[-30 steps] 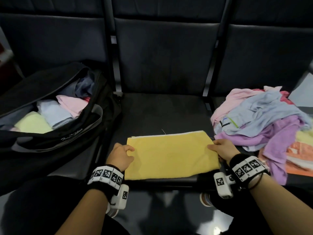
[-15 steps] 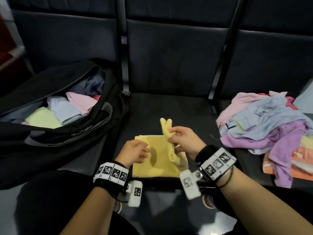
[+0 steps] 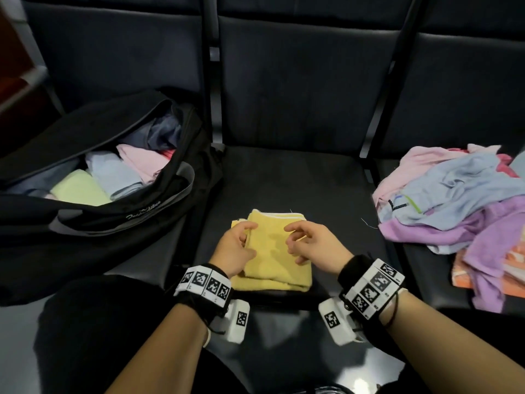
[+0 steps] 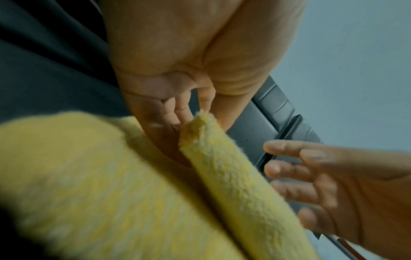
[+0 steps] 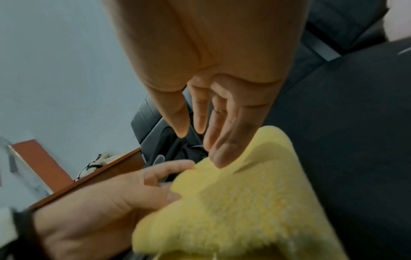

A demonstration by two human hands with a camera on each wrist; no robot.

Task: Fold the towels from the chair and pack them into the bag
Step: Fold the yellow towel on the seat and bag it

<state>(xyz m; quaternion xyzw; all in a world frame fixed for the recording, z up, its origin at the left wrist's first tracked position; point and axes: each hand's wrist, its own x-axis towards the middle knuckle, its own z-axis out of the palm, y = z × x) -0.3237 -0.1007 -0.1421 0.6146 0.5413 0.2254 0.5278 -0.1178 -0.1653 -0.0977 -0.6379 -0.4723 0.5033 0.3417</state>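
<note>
The yellow towel (image 3: pixel 272 251) lies folded into a small rectangle on the dark middle seat (image 3: pixel 298 180), directly under and between both hands. The left hand (image 3: pixel 235 248) sits at the towel's left edge with its fingers curled into the fold; in the left wrist view the fingers (image 4: pixel 177 112) close on a raised, doubled edge of the yellow cloth, so this hand pinches the towel. The right hand (image 3: pixel 312 245) hovers over the towel's right half, fingers loosely spread and slightly bent, holding nothing; in the right wrist view one fingertip (image 5: pixel 220 158) just meets the towel's top surface.

To the left of the left hand, on the neighbouring seat, stands the open black bag (image 3: pixel 127 217), with folded towels inside: a pale green one (image 3: pixel 76 191), a light blue one (image 3: pixel 113 174) and a pink one (image 3: pixel 142 157) side by side. To the right of the right hand, well apart from it, a loose pile of unfolded towels (image 3: pixel 460 211) in pink, blue, purple and orange lies on the right-hand seat.
</note>
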